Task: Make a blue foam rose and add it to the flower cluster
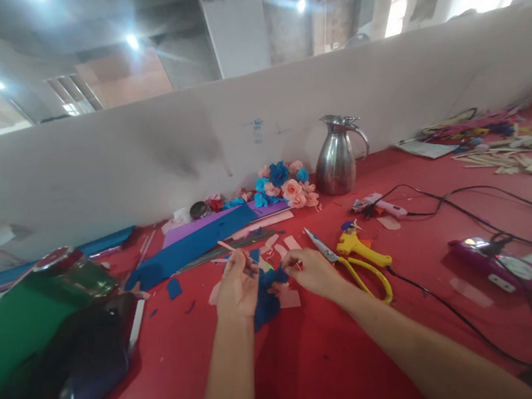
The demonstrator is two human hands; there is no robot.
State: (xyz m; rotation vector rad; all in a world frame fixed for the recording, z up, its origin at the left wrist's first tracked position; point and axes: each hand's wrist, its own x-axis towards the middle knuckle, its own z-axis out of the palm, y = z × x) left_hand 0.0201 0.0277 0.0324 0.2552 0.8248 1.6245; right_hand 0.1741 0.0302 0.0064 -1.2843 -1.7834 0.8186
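Red table [319,364], scissors [323,249], jug [337,163] near; L hand [239,289], R hand [313,272] pinch blue foam [265,302].

Yellow-handled scissors [354,260] just beside right hand [313,272].

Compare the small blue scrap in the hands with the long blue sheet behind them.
The small blue scrap is crumpled and irregular; the long blue sheet lies flat with straight edges. The scrap is held between left hand and right hand; the sheet lies untouched on the red table. Both look the same dark blue.
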